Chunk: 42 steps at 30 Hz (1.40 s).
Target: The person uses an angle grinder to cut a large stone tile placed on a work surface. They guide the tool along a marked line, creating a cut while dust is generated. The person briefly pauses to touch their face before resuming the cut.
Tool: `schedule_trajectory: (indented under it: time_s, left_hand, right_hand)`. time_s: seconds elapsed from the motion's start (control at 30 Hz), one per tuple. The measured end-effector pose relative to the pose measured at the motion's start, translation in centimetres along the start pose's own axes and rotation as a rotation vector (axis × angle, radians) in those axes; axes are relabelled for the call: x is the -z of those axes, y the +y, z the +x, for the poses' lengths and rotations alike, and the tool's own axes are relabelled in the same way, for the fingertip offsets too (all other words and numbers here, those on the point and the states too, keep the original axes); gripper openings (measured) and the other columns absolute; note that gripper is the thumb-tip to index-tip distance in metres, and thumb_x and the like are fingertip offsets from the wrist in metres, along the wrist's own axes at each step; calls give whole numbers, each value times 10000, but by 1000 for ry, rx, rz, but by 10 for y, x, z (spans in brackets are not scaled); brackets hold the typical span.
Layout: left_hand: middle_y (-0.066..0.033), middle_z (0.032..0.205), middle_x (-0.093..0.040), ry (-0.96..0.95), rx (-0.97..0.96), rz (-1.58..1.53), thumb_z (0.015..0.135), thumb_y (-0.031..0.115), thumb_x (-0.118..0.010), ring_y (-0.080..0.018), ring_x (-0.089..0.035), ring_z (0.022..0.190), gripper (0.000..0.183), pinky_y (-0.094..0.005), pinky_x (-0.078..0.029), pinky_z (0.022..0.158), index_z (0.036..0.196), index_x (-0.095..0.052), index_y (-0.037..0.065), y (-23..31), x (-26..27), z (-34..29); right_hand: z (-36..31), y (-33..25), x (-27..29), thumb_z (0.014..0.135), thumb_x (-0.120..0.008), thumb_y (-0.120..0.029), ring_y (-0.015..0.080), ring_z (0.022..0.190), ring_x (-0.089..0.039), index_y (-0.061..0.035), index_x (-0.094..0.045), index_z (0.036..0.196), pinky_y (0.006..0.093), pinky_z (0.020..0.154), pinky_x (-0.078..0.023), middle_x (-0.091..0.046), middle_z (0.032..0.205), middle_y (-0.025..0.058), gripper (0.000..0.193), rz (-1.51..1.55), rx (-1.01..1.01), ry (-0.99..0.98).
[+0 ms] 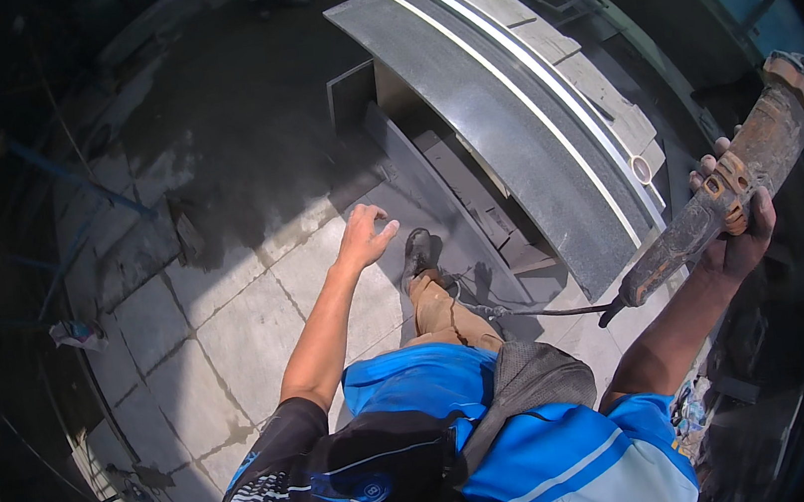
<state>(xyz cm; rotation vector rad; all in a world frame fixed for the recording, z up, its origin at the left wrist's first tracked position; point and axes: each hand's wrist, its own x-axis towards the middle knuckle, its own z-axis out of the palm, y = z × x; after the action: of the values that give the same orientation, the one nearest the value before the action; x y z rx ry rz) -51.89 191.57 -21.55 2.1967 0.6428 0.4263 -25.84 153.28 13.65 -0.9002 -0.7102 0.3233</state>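
Note:
My right hand [750,243] is wrapped round the body of a dusty angle grinder [768,144], raised at the right. The tool's head points up and away, and a dark power cord [555,311] trails from its near end toward my feet. Empty and held in the air, my left hand [362,241] has its fingers loosely bent and the thumb apart. Between the hands and farther off lies a long dark grey stone slab [496,119] on supports. A pale strip [520,92] runs along it, with a metal straightedge [557,81] near its far edge.
Upright grey panels [436,197] stand beneath the slab. A small round object [642,169] sits by its right end. Pale paving tiles [240,321] cover the floor, partly wet or shaded. The cord lies near my shoe [417,254]. Blue poles [61,167] stand at left.

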Motion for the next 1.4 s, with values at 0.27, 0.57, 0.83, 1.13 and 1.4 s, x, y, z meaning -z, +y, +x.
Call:
schedule_trajectory:
  time_s: [0.27,0.57,0.83,1.13,1.4]
  left_hand:
    - [-140,1010,-643,318,25,-148,894,286,-739,-260,-657,941,308,-375,-522,863,995,-696,-2,46,112,168]
    - [-122,1154,-616,10,105,-907,996,372,-654,-219,-625,1072,466,-366,-515,924,1254,-567,-7,107,109,323]
    - [-212,1341,-516,-115,178,-1333,943,549,-681,-310,-584,1194,955,-475,-508,985,1577,-180,39,90,77,472]
    - [-218,1011,-693,-51,487,-1683,963,653,-519,-341,-713,893,684,-469,-616,805,1240,-580,31,-19,60,567]
    - [-205,927,-688,137,619,-1524,981,565,-502,-304,-694,761,565,-438,-604,670,1178,-585,42,-63,68,623]
  right_hand:
    - [126,150,-31,875,-703,-282,315,1008,-707,136,-421,1360,447,803,-631,-615,1172,249,700,-67,-145,-99]
    - [233,277,-63,758,-801,-197,186,877,-658,53,-484,1332,337,773,-563,-630,1003,101,701,-330,-486,16]
    - [312,390,-106,704,-846,-188,244,991,-686,55,-514,1301,383,870,-562,-680,1102,188,725,-708,-720,-99]
    - [416,511,-129,621,-872,-305,342,1014,-700,42,-581,1228,414,917,-534,-708,1078,244,757,-824,-1008,-267]
    - [445,577,-115,694,-873,-334,384,1176,-642,23,-374,1464,435,1022,-482,-656,1223,283,984,-714,-1025,-354]
